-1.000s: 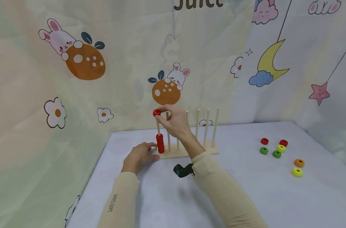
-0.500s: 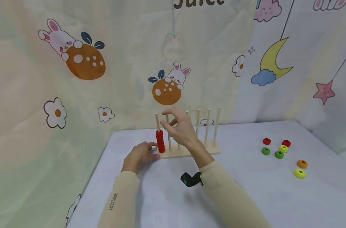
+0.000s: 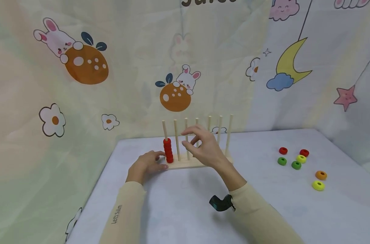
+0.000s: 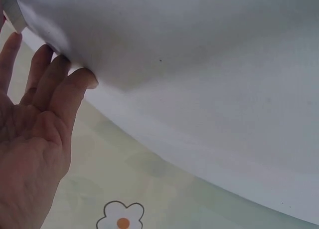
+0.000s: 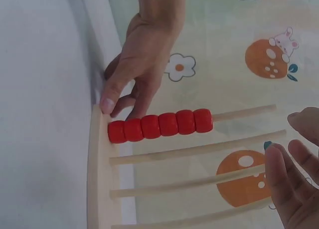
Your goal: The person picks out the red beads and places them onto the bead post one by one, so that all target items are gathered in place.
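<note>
A pale wooden peg rack (image 3: 185,164) with several upright pegs stands near the back of the table. Red beads (image 3: 168,150) are stacked on its leftmost peg, whose upper part is bare; the other pegs carry none. At the rack's left end, my left hand (image 3: 145,166) holds the base, thumb at the front edge and fingers behind, as the right wrist view (image 5: 144,64) also shows. My right hand (image 3: 204,145) hovers before the middle pegs, thumb and forefinger apart, holding nothing. In the left wrist view, the base corner (image 4: 14,14) meets a fingertip.
To the right on the white table (image 3: 185,210) lie loose beads: red (image 3: 283,150), red (image 3: 304,153), green (image 3: 282,161), green (image 3: 296,165), yellow (image 3: 301,159), yellow (image 3: 318,185) and orange (image 3: 321,175). A printed curtain (image 3: 136,84) hangs behind.
My right hand has let go of a red bead at the leftmost peg; the stack there is one taller. That hand has then moved right and slightly down. My left hand stays at the base.
</note>
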Demonstrator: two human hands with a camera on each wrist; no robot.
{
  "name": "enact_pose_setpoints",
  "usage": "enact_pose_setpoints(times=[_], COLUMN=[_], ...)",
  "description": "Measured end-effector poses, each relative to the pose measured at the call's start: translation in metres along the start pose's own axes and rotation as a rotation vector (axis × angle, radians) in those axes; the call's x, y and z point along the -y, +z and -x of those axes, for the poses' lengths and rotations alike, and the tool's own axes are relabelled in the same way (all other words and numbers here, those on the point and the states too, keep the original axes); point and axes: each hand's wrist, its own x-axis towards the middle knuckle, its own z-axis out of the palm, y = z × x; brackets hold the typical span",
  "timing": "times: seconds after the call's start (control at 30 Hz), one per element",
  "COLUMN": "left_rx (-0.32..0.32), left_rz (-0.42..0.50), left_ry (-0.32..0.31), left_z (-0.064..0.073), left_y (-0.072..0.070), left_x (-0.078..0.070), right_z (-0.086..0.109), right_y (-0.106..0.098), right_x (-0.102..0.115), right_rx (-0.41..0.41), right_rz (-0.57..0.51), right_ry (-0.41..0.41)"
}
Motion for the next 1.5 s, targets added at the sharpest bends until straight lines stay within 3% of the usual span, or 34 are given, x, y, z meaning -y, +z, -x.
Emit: enact_pose_setpoints(times=[0.3, 0.4, 0.7, 1.0, 1.2, 1.5], left_rx=[-0.02, -0.018, 0.007, 0.015, 0.008, 0.004], left_rz=[-0.001, -0.008, -0.009, 0.009, 0.022, 0.029], left_ry=[0.036, 0.05, 0.068, 0.082, 0.078, 0.075], left_z=[0.003, 0.003, 0.005, 0.001, 0.0, 0.003], left_y=[-0.006, -0.005, -0.007, -0.004, -0.002, -0.003], left_x=[0.005, 0.009, 0.013, 0.008, 0.004, 0.004], right_z=[0.012, 0.016, 0.038, 0.052, 0.065, 0.084], right_y=[-0.017, -0.02, -0.044, -0.068, -0.087, -0.104], right_x=[-0.01, -0.013, -0.025, -0.042, -0.058, -0.078], right_rx=[0.074, 0.098, 0.074, 0.091, 0.059, 0.027], right_rz=[-0.105, -0.093, -0.079, 0.038, 0.13, 0.144], right_ry=[0.017, 0.03, 0.124, 0.132, 0.137, 0.203])
